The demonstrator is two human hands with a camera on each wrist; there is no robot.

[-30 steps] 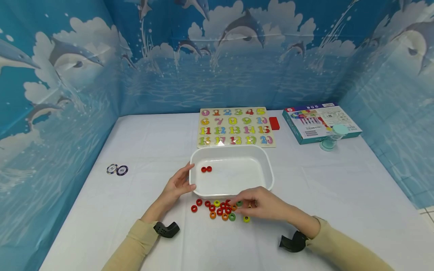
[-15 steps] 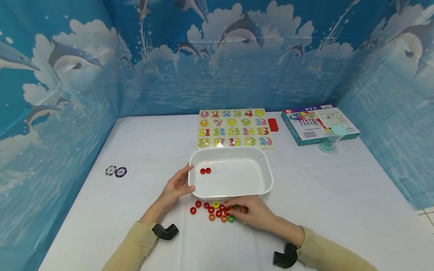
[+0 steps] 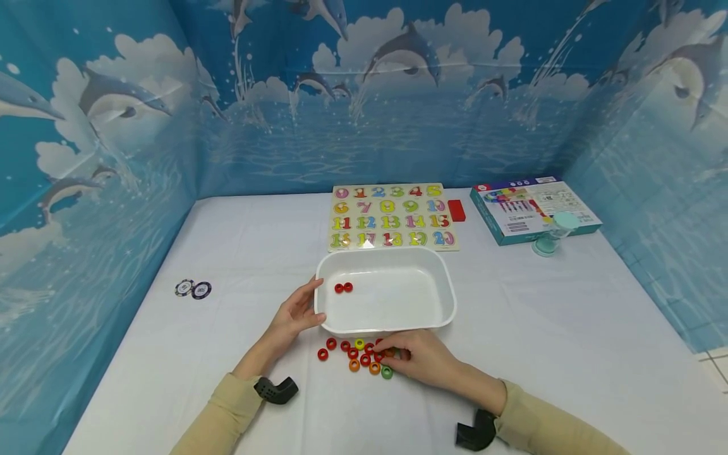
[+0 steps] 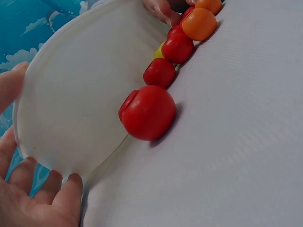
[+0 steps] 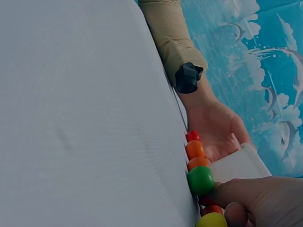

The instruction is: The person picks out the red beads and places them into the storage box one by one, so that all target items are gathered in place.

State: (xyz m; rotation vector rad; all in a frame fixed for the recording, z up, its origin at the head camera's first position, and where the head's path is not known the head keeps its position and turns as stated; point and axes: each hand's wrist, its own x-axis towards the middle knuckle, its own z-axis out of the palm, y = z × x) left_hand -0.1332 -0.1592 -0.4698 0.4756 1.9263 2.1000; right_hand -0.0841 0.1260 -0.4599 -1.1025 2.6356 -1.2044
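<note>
My left hand holds the left end of a white tray, thumb at the rim and fingers against its side. Two red beads lie inside the tray. Along its near side, red, orange, yellow and green beads are strewn on the cloth. Over the right part of this cluster, my right hand pinches a red bead between thumb and index finger, its palm hiding some beads. A green bead sits right beside those fingers in the right wrist view. A large-looking red bead is closest in the left wrist view.
Behind the tray lies a number puzzle board with a red block at its right. A flat box and a small sand timer stand at the back right. Two poker chips lie at the left.
My right hand has moved left and slightly down, deeper over the beads, and its fingers have closed in on a red one. The left hand stays at the tray. The view shifts slightly.
</note>
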